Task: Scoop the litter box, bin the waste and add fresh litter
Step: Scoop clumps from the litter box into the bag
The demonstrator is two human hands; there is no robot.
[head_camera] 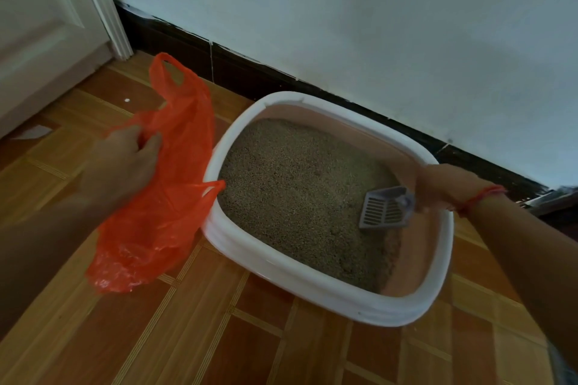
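A white-rimmed litter box [312, 284] with a pink inner wall stands on the floor against the wall, filled with brownish litter [300, 194]. My right hand [444, 187] grips the handle of a grey slotted scoop [383, 208], whose blade rests on the litter at the box's right side. My left hand [125, 162] pinches the upper edge of an orange plastic bag [156, 216] that hangs just left of the box, one bag handle touching the rim. A red string circles my right wrist.
The floor is orange-brown wooden tile [219, 337]. A white wall with a dark baseboard [250, 72] runs behind the box. A white door and frame [62, 25] stand at the upper left. A dark object lies by the baseboard at the far right [550, 200].
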